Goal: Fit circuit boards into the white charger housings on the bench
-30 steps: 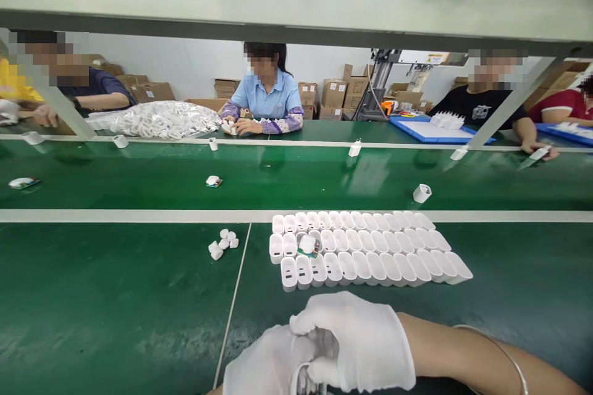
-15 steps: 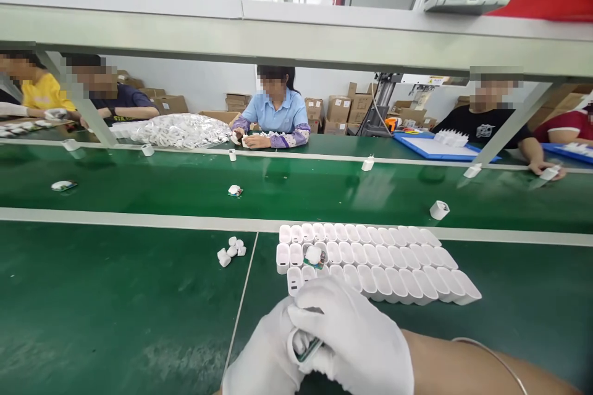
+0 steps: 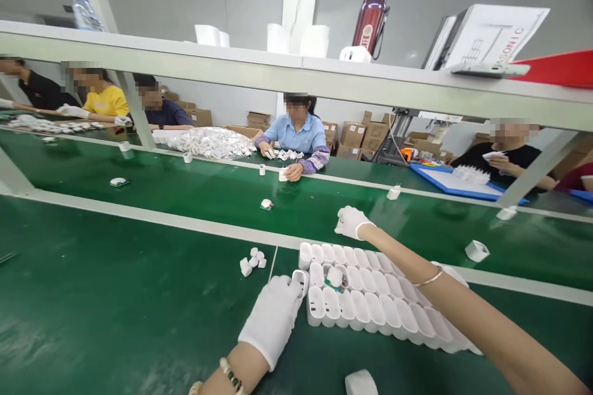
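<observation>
wht shell (image 3: 301, 284) in lh (image 3: 273, 316), rh (image 3: 352, 223) over belt (image 3: 208, 194)

From where I stand, the one camera sits on the wearer's head at the near side of the green conveyor belt (image 3: 222, 197), facing forward and down across it. The white charger housings (image 3: 361, 305) on the near side of the belt lie close to the lens; the co-worker in blue (image 3: 299, 133) beyond the belt appears farther off. The shelf (image 3: 185, 60) above the belt slopes rightward in this tilted view.
</observation>
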Motion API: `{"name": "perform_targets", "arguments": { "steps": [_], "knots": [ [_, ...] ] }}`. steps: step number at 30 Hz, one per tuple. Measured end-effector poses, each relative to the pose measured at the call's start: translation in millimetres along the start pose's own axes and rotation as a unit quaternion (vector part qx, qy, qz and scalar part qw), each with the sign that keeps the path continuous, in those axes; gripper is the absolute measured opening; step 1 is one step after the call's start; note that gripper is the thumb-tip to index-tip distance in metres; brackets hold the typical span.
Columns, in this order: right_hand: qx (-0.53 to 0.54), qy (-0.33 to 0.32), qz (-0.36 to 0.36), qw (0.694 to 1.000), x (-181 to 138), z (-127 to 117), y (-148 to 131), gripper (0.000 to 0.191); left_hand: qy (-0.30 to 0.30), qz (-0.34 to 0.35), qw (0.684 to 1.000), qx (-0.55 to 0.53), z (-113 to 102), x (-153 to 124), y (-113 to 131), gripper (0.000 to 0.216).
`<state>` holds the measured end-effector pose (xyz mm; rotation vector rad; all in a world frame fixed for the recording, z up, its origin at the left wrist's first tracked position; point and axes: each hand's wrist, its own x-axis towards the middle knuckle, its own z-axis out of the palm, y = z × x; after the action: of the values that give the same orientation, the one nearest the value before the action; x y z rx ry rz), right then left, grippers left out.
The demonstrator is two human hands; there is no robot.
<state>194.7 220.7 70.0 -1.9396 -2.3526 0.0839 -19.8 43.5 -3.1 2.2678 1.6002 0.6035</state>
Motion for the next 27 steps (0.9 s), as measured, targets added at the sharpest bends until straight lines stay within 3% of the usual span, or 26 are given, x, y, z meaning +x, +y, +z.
{"name": "perform_targets", "arguments": {
  "steps": [3,8,12,15,19,23,27],
  "knots": [
    [-0.007,-0.025,-0.035,0.999,29,10,-33,0.033,-0.003,-0.014,1.000,-0.002,1,-3,-2,0.029],
    [0.027,-0.071,-0.093,0.993,81,27,-123,0.033,-0.019,-0.025,0.999,0.021,4,-11,-2,0.025],
    [0.049,-0.109,-0.116,0.986,96,32,-165,0.029,-0.042,-0.047,0.997,0.044,13,-7,-4,0.025],
    [0.067,-0.129,-0.144,0.979,95,32,-163,0.028,-0.051,-0.061,0.996,0.037,18,-3,-6,0.025],
    [0.088,-0.156,-0.151,0.972,89,29,-137,0.028,-0.040,-0.053,0.998,-0.002,14,-8,-5,0.028],
    [0.092,-0.162,-0.080,0.979,83,30,-122,0.031,-0.010,-0.044,0.998,-0.045,4,-17,1,0.024],
    [0.102,-0.154,-0.006,0.983,70,28,-129,0.028,0.043,-0.045,0.995,-0.083,-7,-18,7,0.026]
  ]
}}
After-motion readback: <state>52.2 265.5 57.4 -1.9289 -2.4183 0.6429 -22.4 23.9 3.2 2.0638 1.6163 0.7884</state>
